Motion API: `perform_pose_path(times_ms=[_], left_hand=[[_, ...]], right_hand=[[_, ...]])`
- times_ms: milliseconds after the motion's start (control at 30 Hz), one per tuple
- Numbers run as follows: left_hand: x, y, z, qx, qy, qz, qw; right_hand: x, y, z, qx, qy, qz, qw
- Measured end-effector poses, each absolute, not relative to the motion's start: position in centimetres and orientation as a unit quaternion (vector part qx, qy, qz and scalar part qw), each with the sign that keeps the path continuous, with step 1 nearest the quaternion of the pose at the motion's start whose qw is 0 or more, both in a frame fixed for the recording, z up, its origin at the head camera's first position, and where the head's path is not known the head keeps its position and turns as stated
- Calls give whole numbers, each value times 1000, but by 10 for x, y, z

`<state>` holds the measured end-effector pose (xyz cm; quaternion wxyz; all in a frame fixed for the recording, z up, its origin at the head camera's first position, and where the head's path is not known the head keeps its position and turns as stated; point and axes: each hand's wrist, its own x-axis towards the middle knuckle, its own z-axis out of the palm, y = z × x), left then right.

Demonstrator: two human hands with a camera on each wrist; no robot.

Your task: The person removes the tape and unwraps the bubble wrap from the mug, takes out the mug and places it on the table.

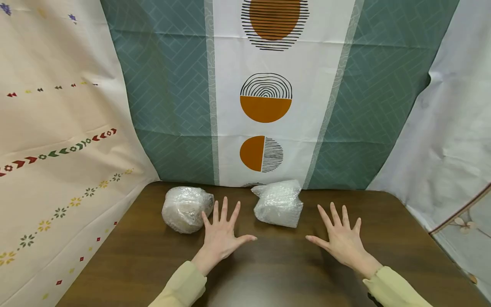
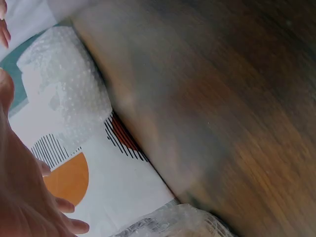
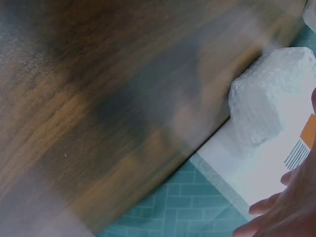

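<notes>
Both hands are held over a dark wooden table with fingers spread, holding nothing. The left hand [image 1: 221, 236] is nearest a rounded bundle of bubble wrap [image 1: 186, 209], its little fingertip overlapping the bundle's right edge in the head view. A second bubble-wrap package [image 1: 279, 204], more angular, lies between the two hands near the table's back edge. My right hand [image 1: 343, 241] is to the right of that package and apart from it. What the wrapping contains is hidden. In the left wrist view the angular package [image 2: 66, 86] appears beyond the hand; the right wrist view shows it [image 3: 269, 96] too.
The wooden table [image 1: 268, 273] has rounded back corners. Behind it hangs a green and white cloth [image 1: 172, 106] with orange and black circle patterns. A patterned cream cloth [image 1: 69, 149] hangs on the left, a pale cloth [image 1: 452, 149] on the right.
</notes>
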<state>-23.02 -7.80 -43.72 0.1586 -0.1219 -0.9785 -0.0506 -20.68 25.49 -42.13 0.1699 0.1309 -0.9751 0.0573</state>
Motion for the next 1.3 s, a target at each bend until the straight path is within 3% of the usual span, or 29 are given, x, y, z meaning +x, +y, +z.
perform_pose_path(times_ms=[500, 733, 1300], left_hand=[[-241, -75, -432, -132, -973, -81, 174], [-244, -70, -433, -134, -972, -116, 152], [-259, -62, -441, -160, -862, -475, 74]], right_hand=[[-217, 249, -416, 126, -975, 99, 157], [-220, 248, -417, 138, -968, 138, 157], [-226, 242, -419, 146, -913, 371, 91]])
